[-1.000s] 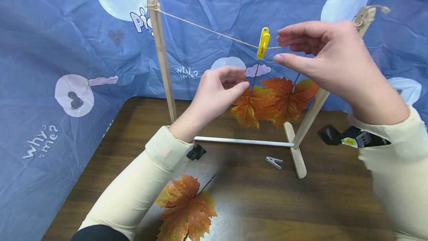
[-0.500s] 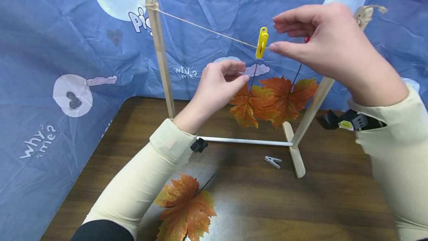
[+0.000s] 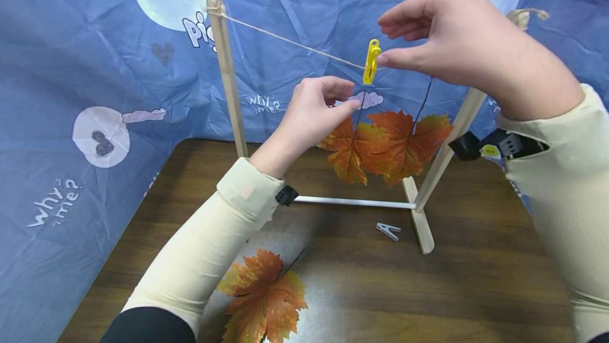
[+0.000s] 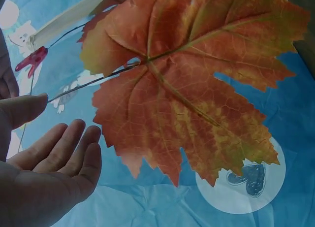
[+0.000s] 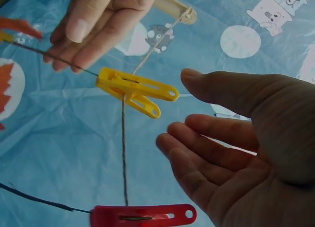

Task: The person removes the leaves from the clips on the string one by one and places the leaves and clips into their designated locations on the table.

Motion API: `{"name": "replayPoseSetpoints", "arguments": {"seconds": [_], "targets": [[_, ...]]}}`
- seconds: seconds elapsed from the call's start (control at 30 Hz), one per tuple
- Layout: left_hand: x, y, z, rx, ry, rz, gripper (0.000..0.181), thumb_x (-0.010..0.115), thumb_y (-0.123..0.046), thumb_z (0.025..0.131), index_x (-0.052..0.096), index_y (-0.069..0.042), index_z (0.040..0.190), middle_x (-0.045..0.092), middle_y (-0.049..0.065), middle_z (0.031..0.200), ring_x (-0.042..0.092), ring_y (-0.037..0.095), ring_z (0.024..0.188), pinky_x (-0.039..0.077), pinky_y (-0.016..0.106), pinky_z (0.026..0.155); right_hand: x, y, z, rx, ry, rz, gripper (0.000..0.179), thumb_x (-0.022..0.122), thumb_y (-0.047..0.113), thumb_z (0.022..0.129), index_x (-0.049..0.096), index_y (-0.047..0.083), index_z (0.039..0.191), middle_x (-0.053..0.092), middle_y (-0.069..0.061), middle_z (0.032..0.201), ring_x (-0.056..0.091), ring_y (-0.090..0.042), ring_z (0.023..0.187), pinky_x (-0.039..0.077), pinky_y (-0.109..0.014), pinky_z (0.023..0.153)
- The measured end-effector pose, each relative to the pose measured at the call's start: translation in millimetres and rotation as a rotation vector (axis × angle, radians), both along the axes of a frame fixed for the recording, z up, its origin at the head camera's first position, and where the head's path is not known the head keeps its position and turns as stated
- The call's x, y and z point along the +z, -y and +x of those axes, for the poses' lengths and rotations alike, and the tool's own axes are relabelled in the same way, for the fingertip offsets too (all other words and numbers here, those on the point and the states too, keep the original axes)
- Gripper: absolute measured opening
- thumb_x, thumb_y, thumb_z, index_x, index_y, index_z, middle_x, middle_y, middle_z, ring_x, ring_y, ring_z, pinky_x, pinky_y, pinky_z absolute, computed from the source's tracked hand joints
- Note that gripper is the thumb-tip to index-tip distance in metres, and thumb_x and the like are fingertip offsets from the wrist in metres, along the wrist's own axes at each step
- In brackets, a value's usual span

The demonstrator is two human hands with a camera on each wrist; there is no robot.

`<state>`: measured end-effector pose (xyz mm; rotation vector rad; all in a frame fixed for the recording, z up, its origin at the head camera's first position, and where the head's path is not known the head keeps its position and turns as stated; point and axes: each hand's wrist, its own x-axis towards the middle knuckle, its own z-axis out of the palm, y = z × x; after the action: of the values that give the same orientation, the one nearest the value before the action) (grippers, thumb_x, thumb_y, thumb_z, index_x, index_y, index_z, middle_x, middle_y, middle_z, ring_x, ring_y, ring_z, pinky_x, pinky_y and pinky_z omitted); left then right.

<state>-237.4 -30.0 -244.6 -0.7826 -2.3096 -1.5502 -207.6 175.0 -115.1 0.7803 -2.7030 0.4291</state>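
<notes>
A yellow clothespin (image 3: 371,62) is clipped on the twine (image 3: 290,42) and holds the dark stem of one orange maple leaf (image 3: 349,155). My right hand (image 3: 459,39) is beside its handles, thumb and fingers spread; in the right wrist view a gap shows between the fingertips and the yellow handles. Just below and left of the clip, my left hand (image 3: 316,110) has its thumb and relaxed fingers apart near the stem, holding nothing. A second leaf (image 3: 411,145) hangs to the right by a red clothespin (image 5: 142,216), which my right hand hides in the head view.
The twine runs between two wooden posts (image 3: 225,76) joined low down by a white rod (image 3: 354,203). On the brown table (image 3: 452,290) lie a grey clothespin (image 3: 388,230) and a loose maple leaf (image 3: 266,298). A blue printed cloth (image 3: 157,84) hangs behind.
My right hand has risen and shifted left, closer to the yellow clothespin's handles. My left hand has moved slightly up and right toward the leaf's stem. The clothespins remain in place.
</notes>
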Motion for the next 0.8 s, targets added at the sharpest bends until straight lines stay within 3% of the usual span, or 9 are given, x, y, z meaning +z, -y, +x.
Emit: {"name": "replayPoseSetpoints", "arguments": {"seconds": [0.1,0.3,0.6,0.8], "targets": [[0.0,-2.2,-1.6,0.006,0.011,-0.027,0.026,0.078,-0.014,0.092,0.074,0.001,0.112,0.075,0.007,0.105,0.068,0.01,0.094,0.052,0.023,0.082,2.9,2.6,-3.1,0.005,0.014,0.038,0.052,0.077,0.031,0.092,0.065,0.002,0.134,0.066,-0.014,0.129,0.065,-0.031,0.115,0.05,-0.046,0.095],[-0.7,-6.3,-5.2,0.006,-0.005,-0.063,0.023,0.078,-0.015,0.092,0.077,-0.001,0.109,0.075,0.004,0.1,0.067,0.009,0.091,0.051,0.023,0.081,7.4,8.5,-8.6,0.014,0.0,0.093,0.047,0.078,0.028,0.092,0.069,0.001,0.13,0.069,-0.015,0.122,0.066,-0.03,0.11,0.051,-0.046,0.092],[-2.7,-10.9,-9.2,0.003,-0.042,-0.147,0.017,0.076,-0.019,0.094,0.081,-0.006,0.105,0.076,-0.001,0.097,0.063,0.008,0.085,0.048,0.024,0.077,9.5,12.1,-18.0,-0.004,0.069,0.168,0.052,0.078,0.028,0.092,0.065,-0.005,0.13,0.068,-0.022,0.12,0.064,-0.034,0.108,0.05,-0.049,0.09],[-3.3,-14.0,-10.0,-0.003,-0.07,-0.155,0.013,0.076,-0.016,0.094,0.081,-0.007,0.102,0.076,0.0,0.096,0.066,0.008,0.089,0.051,0.024,0.08,8.8,10.7,-24.8,-0.002,0.1,0.238,0.047,0.074,0.03,0.095,0.067,-0.004,0.127,0.071,-0.019,0.112,0.067,-0.028,0.098,0.053,-0.036,0.071]]}}
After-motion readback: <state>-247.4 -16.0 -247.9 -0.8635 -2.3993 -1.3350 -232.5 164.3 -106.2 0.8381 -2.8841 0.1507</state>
